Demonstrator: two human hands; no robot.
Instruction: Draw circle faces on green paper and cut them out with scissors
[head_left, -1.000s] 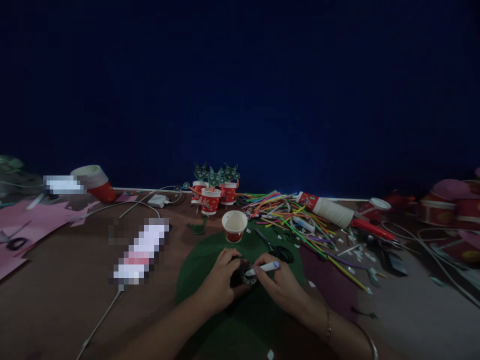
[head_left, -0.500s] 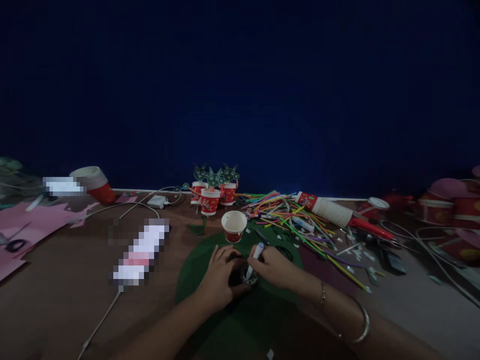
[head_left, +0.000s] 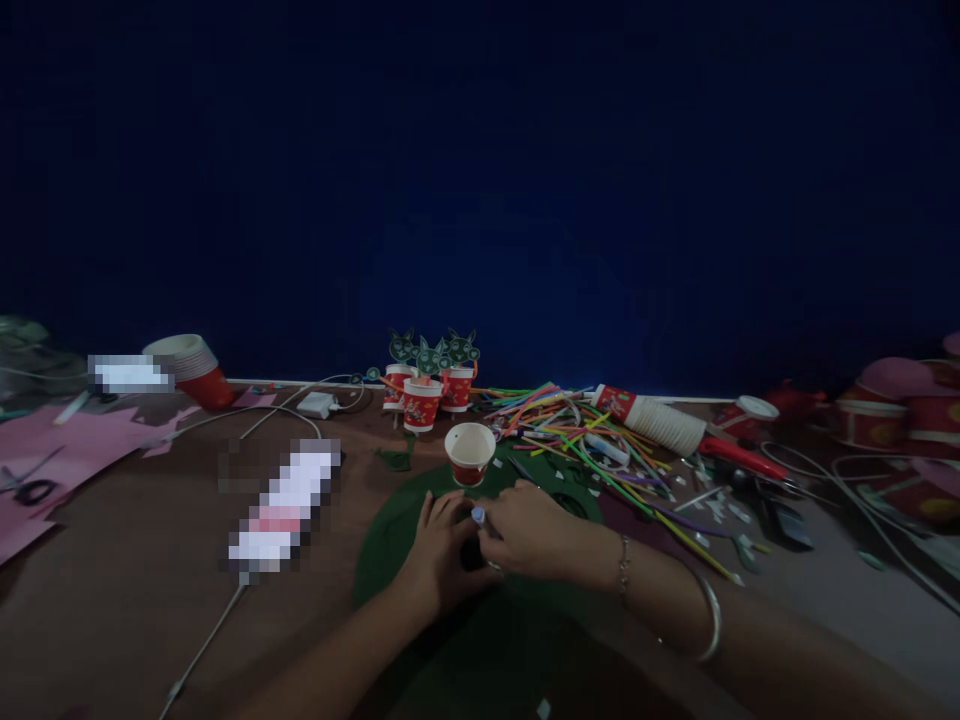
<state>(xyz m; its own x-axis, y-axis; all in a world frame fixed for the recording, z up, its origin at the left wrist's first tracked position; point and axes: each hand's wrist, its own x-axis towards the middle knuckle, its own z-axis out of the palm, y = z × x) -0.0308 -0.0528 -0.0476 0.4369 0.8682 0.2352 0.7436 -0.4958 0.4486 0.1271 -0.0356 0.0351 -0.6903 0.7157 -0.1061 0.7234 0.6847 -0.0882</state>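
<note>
My right hand grips a white marker pen with a pale purple end. Its tip is hidden behind my fingers. My left hand, its fingers curved, holds a small dark piece against a round dark green sheet; most of that piece is covered by both hands. Just beyond my fingers a red and white paper cup stands upright. Behind it are several red cups with green paper animal faces on top.
Colourful pipe cleaners lie in a heap at the right, beside stacked paper cups on their side and a red-handled tool. At the left are a blurred-out white object with a cable, pink paper and scissors.
My right hand has shifted left, closer to my left hand, and the marker pen now leans the other way. The small piece's pale edge is now mostly covered.
</note>
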